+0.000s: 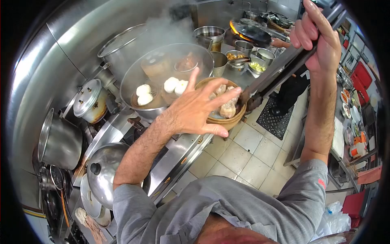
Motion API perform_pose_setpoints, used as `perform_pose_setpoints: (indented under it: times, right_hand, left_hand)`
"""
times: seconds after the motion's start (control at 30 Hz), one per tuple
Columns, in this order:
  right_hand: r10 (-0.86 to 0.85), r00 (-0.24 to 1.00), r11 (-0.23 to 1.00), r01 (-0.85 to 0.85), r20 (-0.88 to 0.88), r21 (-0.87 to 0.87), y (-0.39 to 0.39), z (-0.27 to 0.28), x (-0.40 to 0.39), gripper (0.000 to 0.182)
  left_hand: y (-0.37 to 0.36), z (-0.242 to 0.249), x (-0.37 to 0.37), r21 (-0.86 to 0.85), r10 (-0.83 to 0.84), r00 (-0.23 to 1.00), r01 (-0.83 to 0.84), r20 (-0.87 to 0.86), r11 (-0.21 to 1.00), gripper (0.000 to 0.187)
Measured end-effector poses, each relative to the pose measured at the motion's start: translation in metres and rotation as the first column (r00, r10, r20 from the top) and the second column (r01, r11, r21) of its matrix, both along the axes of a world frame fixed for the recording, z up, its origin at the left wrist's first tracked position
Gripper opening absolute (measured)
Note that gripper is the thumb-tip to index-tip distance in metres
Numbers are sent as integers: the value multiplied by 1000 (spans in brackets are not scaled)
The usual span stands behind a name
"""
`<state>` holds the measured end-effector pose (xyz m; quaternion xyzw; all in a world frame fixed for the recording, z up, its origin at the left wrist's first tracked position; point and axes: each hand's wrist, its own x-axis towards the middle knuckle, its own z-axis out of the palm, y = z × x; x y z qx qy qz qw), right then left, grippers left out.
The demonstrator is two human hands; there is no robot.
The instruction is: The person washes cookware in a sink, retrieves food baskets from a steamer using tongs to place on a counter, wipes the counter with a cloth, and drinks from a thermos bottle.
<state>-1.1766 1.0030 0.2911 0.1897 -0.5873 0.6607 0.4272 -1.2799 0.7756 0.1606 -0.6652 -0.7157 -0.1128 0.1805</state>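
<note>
My right hand (319,38) is wrapped round the upper end of long metal tongs (280,67), raised at the right. The jaws of the tongs reach down to the right rim of a round bamboo steamer basket (232,123). In that basket sit several pale dumplings (228,109), partly hidden by my fingers. My left hand (199,103) spreads its fingers over the basket's left side, thumb stretched toward the near rim. Behind it, a wide steaming pot (126,87) contains baskets of white buns (171,84) and a reddish dish (186,63).
A flaming wok (254,34) stands at the back, with another person's hand (279,43) beside it. Metal pots and bowls of food crowd the far counter. A domed lid (106,175) and a pressure cooker (90,99) are at left. Below lies a tiled floor (231,150) with a black mat (276,118).
</note>
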Motion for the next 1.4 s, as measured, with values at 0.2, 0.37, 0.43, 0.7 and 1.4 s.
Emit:
perform_pose_setpoints:
  times: [0.2,0.37,0.43,0.7,1.4]
  right_hand:
    - [171,985,984,-172,16,51,13,-18,6,35]
    - [94,995,995,-94,25,9,22,-20,7,39]
    - [257,966,952,-257,22,168,44,-11,2,34]
    - [-175,959,985,167,-222,-53,2,40,-81,30]
    - [-160,986,984,155,56,84,-32,-17,-297,30]
  left_hand:
    - [11,-16,6,-83,-19,1000,21,23,996,96]
    - [13,-10,14,-48,9,1000,-9,-12,999,93]
    - [3,3,21,-1,54,997,-54,-57,999,90]
    - [-106,-39,38,512,583,794,-577,170,637,60]
    - [-279,-169,134,140,858,28,-989,513,-52,41]
